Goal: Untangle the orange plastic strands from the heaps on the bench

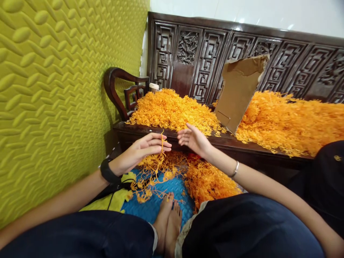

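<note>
My left hand [149, 146], with a black band at the wrist, holds a thin orange strand [162, 143] between its nearly straight fingers. More orange strands hang below it, with curled, flower-like ends. My right hand [197, 142], wearing a silver bangle, is raised a little apart from the left. Its fingers are extended, and nothing shows in them. Just beyond both hands, a heap of small curly orange pieces [172, 109] covers the left end of a dark wooden bench [150, 129]. Loose linked orange strands [145, 188] lie beneath my left hand.
A cardboard sheet [239, 93] stands between the left heap and a larger orange heap [292, 122]. Another orange pile [209, 181] sits by my knees on a blue mat [172, 182]. A yellow padded wall [67, 89] closes the left side. A white-lidded jar [153, 87] stands behind.
</note>
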Tool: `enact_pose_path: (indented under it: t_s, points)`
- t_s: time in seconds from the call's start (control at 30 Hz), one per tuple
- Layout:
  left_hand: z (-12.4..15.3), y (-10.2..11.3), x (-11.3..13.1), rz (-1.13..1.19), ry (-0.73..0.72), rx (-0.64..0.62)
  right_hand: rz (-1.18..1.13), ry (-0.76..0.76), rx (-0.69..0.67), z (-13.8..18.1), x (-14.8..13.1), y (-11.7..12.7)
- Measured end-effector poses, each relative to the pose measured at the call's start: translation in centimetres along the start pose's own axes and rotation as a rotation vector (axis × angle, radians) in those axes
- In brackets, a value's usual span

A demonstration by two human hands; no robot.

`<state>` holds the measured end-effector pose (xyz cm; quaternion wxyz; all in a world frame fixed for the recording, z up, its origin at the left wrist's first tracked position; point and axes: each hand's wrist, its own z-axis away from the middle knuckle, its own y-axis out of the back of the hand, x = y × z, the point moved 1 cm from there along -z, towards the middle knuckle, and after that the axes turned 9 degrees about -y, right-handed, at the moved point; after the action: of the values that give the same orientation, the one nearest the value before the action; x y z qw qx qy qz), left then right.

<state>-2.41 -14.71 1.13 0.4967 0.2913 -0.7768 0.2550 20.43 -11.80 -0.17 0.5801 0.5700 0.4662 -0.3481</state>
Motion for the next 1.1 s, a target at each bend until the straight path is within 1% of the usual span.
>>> enact_pose_path:
  t_s: [0.03,0.07,0.1,0.13,0.2,0.27,0.3,0.33,0.47,0.53,0.6,0.67,0.77,0.87,0.97,1.03,1.1]
  points:
    - [0.0,0.0,0.0,0.009,0.008,0.013,-0.125,-0.033,-0.108,0.8,-0.6,-1.4]
    - [0.0,0.0,-0.1,0.020,0.019,0.024,-0.191,-0.052,-0.195,1.6,-1.1,-2.6]
    - [0.0,0.0,-0.2,0.031,0.029,0.036,-0.183,-0.058,-0.243,2.2,-1.5,-3.5]
    - [0.0,0.0,-0.3,0.043,0.035,0.049,-0.138,-0.054,-0.251,2.7,-1.8,-4.1]
    - [0.1,0.0,-0.5,0.068,0.037,0.065,-0.041,-0.061,-0.204,3.1,-1.8,-4.8]
    - [0.1,-0.1,-0.6,0.098,0.030,0.053,0.022,-0.101,-0.153,3.0,-1.3,-5.0]
    - [0.1,-0.1,-0.6,0.110,0.026,0.042,0.049,-0.112,-0.150,2.9,-0.9,-5.0]
    - [0.1,-0.2,-0.5,0.118,0.019,0.029,0.074,-0.116,-0.170,2.7,-0.4,-5.1]
    - [0.0,-0.2,-0.4,0.078,-0.023,0.016,0.095,-0.125,-0.350,2.5,1.2,-5.7]
    - [-0.1,-0.1,-0.4,0.046,-0.035,0.035,0.106,-0.102,-0.363,2.7,1.6,-5.8]
    - [-0.1,0.0,-0.5,0.038,-0.042,0.048,0.183,-0.008,-0.333,2.9,1.4,-5.7]
    - [-0.1,0.2,-0.6,0.048,-0.036,0.048,0.299,0.145,-0.330,3.2,0.8,-5.4]
    - [-0.1,0.4,-0.8,0.057,-0.014,0.074,0.460,0.409,-0.367,3.9,-0.4,-4.6]
    - [-0.1,0.6,-0.7,0.124,-0.043,0.102,0.574,0.604,-0.352,4.5,-1.4,-4.0]
    - [-0.2,0.5,-0.4,0.283,-0.071,0.126,0.655,0.717,-0.261,5.0,-2.0,-3.7]
    - [-0.3,0.6,-0.1,0.421,-0.045,0.174,0.709,0.730,-0.219,5.0,-2.1,-3.5]
    - [-0.4,0.6,0.0,0.513,0.007,0.219,0.764,0.717,-0.209,4.9,-2.1,-3.4]
